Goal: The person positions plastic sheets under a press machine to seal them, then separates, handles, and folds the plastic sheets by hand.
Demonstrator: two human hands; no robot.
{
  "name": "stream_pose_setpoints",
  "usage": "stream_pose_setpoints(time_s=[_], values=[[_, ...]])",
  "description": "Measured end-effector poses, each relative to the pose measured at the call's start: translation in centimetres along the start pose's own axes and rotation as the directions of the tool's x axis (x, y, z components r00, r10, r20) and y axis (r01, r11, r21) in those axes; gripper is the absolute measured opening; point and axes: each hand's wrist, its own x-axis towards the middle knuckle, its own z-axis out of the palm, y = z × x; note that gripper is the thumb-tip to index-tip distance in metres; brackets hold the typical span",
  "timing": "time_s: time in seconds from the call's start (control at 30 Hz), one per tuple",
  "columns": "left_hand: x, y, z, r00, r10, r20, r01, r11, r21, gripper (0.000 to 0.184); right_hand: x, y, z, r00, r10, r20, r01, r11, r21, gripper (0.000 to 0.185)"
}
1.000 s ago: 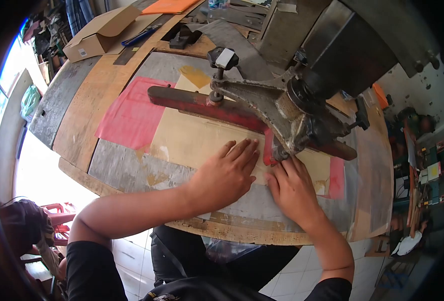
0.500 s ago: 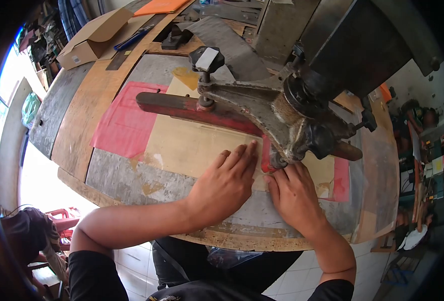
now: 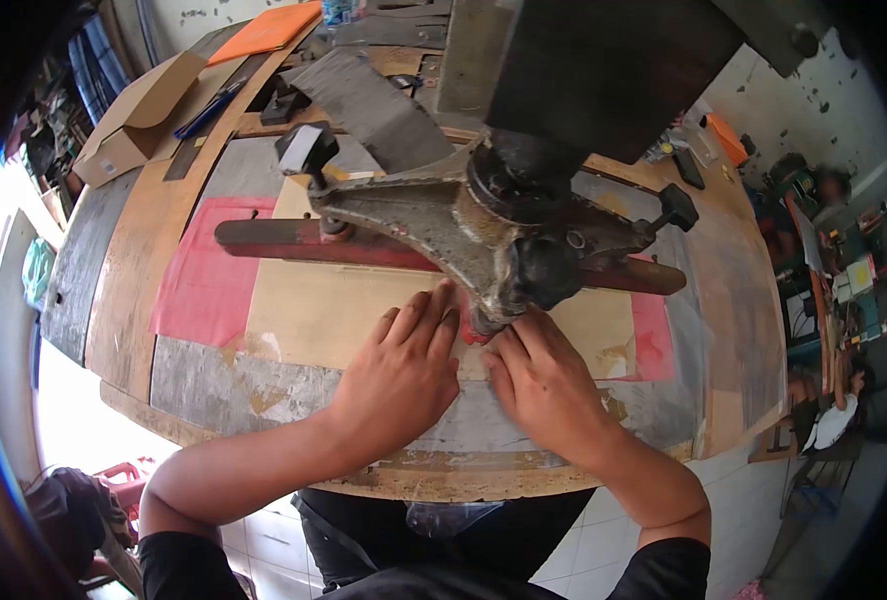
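Observation:
My left hand (image 3: 403, 345) lies flat with fingers stretched forward on a beige sheet (image 3: 313, 300). Just to its right is the red foot (image 3: 473, 325) of a heavy metal press-like machine (image 3: 433, 225). My right hand (image 3: 543, 375) rests on the other side of that foot, its fingers extended and its thumb near the sheet's front edge. The machine partly covers the right fingertips. Beneath the beige sheet, a pink sheet (image 3: 203, 275) sticks out at both sides. A long dark red bar (image 3: 283, 240) of the machine runs across the sheets.
A worn grey board (image 3: 233, 385) lies on the wooden table under the sheets. An open cardboard box (image 3: 138, 120), a blue tool (image 3: 208, 108) and an orange folder (image 3: 263, 32) are at the back left. At the lower left, part of another person (image 3: 73, 520) shows.
My view has shifted, so the machine, sheets and hands appear further left. Both hands keep about the same places beside the red foot.

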Motion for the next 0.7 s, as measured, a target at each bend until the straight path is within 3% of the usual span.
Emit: stream_pose_setpoints(time_s=[0.1, 0.47, 0.7], values=[[0.07, 0.11, -0.09, 1.0, -0.015, -0.004, 0.015, 1.0, -0.02, 0.041, -0.06, -0.07, -0.13, 0.999, 0.039, 0.021, -0.041, 0.996, 0.076, 0.046], [0.13, 0.08, 0.0, 1.0, -0.021, 0.005, 0.021, 0.999, -0.037, 0.038, -0.11, 0.05, -0.19, 0.999, -0.032, 0.011, 0.032, 0.998, -0.062, 0.053], [0.11, -0.03, -0.06, 1.0, -0.007, -0.007, 0.007, 1.0, -0.029, 0.038, -0.17, 0.0, -0.05, 1.0, -0.01, 0.011, 0.01, 0.999, -0.032, 0.052]])
